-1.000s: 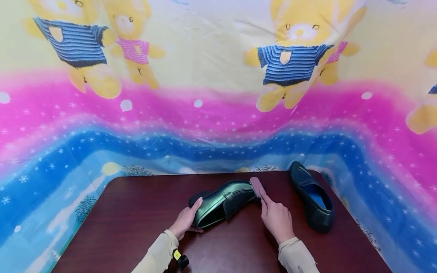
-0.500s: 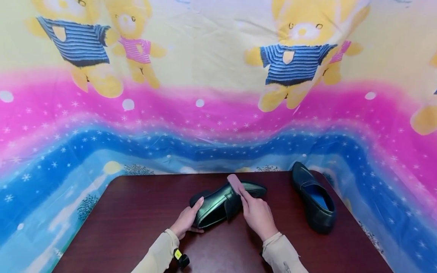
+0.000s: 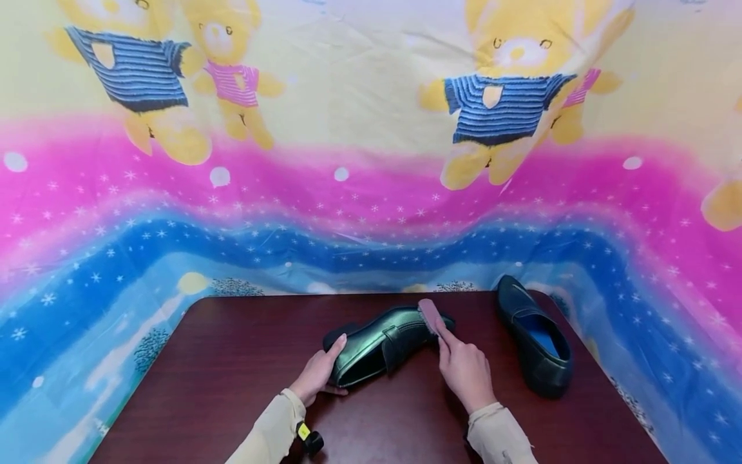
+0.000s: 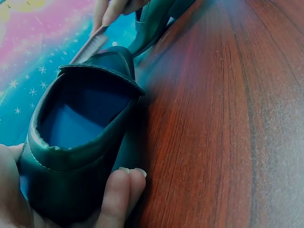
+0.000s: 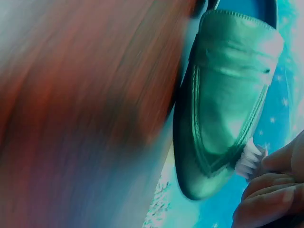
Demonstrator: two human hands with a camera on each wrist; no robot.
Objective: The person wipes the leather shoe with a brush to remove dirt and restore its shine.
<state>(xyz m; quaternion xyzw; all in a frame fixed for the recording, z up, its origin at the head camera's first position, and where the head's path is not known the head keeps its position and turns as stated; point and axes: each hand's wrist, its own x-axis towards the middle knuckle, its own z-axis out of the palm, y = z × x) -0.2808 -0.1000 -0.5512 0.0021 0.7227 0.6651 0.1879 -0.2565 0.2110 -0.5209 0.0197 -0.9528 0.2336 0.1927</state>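
Observation:
A dark loafer [image 3: 371, 345] lies tilted on its side in the middle of the table, its toe pointing right. My left hand [image 3: 315, 374] grips it by the heel; in the left wrist view the thumb and fingers [image 4: 116, 194] wrap round the heel from both sides. My right hand [image 3: 466, 374] holds a pinkish brush [image 3: 430, 316] over the toe end. White bristles of the brush [image 5: 249, 159] touch the side of the toe in the right wrist view. The right hand's lower fingers are partly out of that view.
A second dark loafer [image 3: 533, 341] with a blue insole stands at the right side of the reddish-brown table [image 3: 243, 335]. Behind the table hangs a cloth [image 3: 348, 212] printed with bears. A black device with a yellow label [image 3: 310, 438] is strapped at the left wrist.
The brush went left from the toe to the strap of the loafer, then back right to the toe. My left hand and the loafer have stayed in place.

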